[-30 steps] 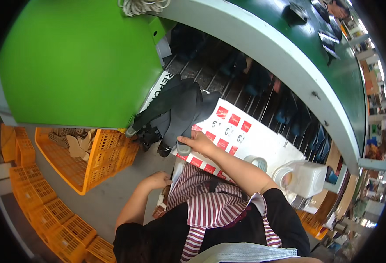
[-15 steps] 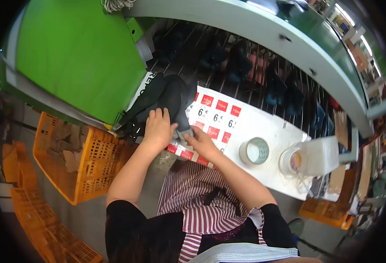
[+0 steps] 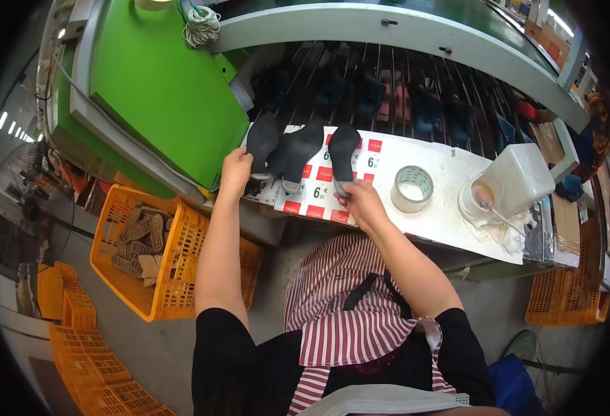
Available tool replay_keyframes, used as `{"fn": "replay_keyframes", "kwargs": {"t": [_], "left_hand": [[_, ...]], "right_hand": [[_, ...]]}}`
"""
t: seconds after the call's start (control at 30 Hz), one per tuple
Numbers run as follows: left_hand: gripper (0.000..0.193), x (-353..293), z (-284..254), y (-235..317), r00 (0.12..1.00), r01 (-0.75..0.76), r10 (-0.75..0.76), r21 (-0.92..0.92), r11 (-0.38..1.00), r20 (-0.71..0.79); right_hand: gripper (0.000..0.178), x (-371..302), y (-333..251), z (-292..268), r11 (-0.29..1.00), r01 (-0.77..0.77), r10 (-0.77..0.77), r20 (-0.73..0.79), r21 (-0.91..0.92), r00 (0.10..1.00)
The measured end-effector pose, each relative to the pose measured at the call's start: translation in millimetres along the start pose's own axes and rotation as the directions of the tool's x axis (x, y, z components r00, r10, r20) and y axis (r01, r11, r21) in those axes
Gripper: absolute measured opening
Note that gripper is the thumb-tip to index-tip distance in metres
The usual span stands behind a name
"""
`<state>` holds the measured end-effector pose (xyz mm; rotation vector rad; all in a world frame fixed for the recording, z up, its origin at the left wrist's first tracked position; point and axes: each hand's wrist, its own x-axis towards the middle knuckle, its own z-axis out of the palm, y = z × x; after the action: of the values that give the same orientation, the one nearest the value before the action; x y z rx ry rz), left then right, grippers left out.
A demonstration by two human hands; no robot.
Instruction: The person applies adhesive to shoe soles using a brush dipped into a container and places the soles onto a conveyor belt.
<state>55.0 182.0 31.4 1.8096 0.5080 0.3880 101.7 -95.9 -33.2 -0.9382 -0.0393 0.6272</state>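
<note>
My left hand [image 3: 236,172] is closed on the lower end of a black shoe sole [image 3: 262,137] at the left end of the white work surface. My right hand [image 3: 361,202] pinches the narrow heel end of another black shoe sole [image 3: 345,148], whose wide end points away from me. Between them, more black soles [image 3: 301,148] lie overlapping on a sheet printed with red labels [image 3: 316,211]; how many there are I cannot tell.
Right of my right hand stands a roll of tape [image 3: 412,189]. Farther right are a white tub [image 3: 476,196] and a translucent plastic container [image 3: 521,182]. Behind runs a rod rack [image 3: 402,104] with dark blue pieces. An orange crate [image 3: 180,260] holding beige soles [image 3: 142,236] stands lower left.
My hands have moved apart. The black soles, bunched together under both hands before, are now spread side by side, with one in each hand. The view has shifted too.
</note>
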Motion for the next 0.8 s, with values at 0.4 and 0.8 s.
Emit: {"fn": "replay_keyframes", "kwargs": {"t": [0.4, 0.8], "left_hand": [[0.036, 3, 24, -4, 0.982, 0.022, 0.025, -0.242, 0.970, 0.189], [0.043, -49, 76, 54, 0.829, -0.557, 0.462, 0.526, 0.642, 0.314]], "right_hand": [[0.044, -33, 11, -6, 0.280, 0.283, -0.312, 0.192, -0.917, 0.931], [0.012, -179, -161, -27, -0.060, 0.319, -0.603, 0.289, -0.946, 0.743]]}}
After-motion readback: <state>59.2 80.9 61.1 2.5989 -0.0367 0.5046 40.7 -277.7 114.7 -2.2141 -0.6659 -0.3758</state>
